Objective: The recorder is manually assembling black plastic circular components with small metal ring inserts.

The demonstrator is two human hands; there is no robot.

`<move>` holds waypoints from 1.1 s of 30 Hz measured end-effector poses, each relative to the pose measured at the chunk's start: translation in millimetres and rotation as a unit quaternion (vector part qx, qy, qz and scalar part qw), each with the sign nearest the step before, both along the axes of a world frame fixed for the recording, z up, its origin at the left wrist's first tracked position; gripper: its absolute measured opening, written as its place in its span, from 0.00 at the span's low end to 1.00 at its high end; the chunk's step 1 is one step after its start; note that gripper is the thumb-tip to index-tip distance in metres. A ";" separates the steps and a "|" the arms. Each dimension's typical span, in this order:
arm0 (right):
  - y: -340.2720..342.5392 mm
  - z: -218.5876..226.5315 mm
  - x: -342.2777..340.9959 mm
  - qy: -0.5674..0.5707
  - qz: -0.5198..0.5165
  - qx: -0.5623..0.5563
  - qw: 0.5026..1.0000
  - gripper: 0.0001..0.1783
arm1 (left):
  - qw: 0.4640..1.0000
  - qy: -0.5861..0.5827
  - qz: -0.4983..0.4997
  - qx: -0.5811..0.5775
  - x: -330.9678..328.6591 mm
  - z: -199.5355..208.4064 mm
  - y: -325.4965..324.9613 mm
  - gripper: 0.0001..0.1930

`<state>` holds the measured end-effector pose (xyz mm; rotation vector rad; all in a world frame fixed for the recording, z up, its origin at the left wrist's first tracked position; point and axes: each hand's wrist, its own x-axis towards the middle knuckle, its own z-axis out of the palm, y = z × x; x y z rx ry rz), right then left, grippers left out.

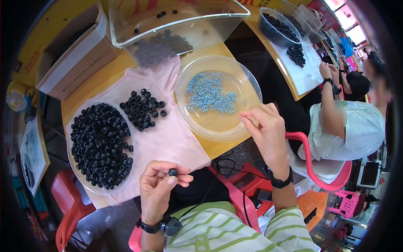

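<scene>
Between the thumb and fingers of my left hand (156, 191) is a small round black knob-like piece (172, 172), held over the near edge of a pink cloth (168, 140). My right hand (268, 132) hovers at the near right rim of a round clear tub (210, 125), thumb and forefinger pinched together. Whatever is in that pinch is too small to make out. Tiny shiny bluish pieces (212, 93) lie spread inside the tub. On the cloth sit a loose pile of black pieces with holes (142, 107) and a round clear bowl (103, 192) heaped with more.
A large clear bin (180, 31) with black pieces stands at the back, beside a cardboard box (77, 54). At right, another person (348, 122) works at a table (289, 77) with a bowl of black pieces (279, 29). A red chair (69, 201) stands at left.
</scene>
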<state>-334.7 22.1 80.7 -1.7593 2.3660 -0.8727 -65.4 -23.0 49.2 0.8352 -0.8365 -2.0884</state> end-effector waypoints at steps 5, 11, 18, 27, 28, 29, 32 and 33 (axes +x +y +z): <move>-14.0 -16.8 -4.6 0.034 0.052 -0.001 0.998 0.06 | 0.997 -0.017 -0.018 -0.072 -14.5 -12.3 -0.1 0.10; -29.5 -24.7 -0.1 0.042 0.060 0.050 0.996 0.07 | 0.998 -0.027 -0.048 -0.012 -14.8 -17.2 0.2 0.11; -28.5 -11.9 6.1 0.016 0.055 0.070 0.996 0.10 | 0.997 -0.037 -0.060 0.013 -13.6 -20.0 -1.2 0.12; -36.7 -35.3 15.7 -0.015 0.041 0.075 0.996 0.08 | 0.997 -0.044 -0.057 0.010 -10.0 -20.3 -1.2 0.10; -35.6 -35.7 15.0 -0.028 0.041 0.072 0.996 0.07 | 0.997 -0.048 -0.052 0.012 -9.6 -21.5 -1.0 0.10; -34.2 -35.8 14.1 -0.041 0.042 0.070 0.996 0.07 | 0.997 -0.051 -0.048 0.015 -9.4 -22.7 -0.8 0.09; -29.7 -32.3 14.0 -0.131 0.023 0.062 0.989 0.05 | 0.998 -0.051 -0.040 0.022 -6.4 -24.3 -1.8 0.08; -28.2 -30.9 15.2 -0.168 0.013 0.059 0.984 0.05 | 0.998 -0.051 -0.035 0.028 -6.2 -23.6 -2.7 0.08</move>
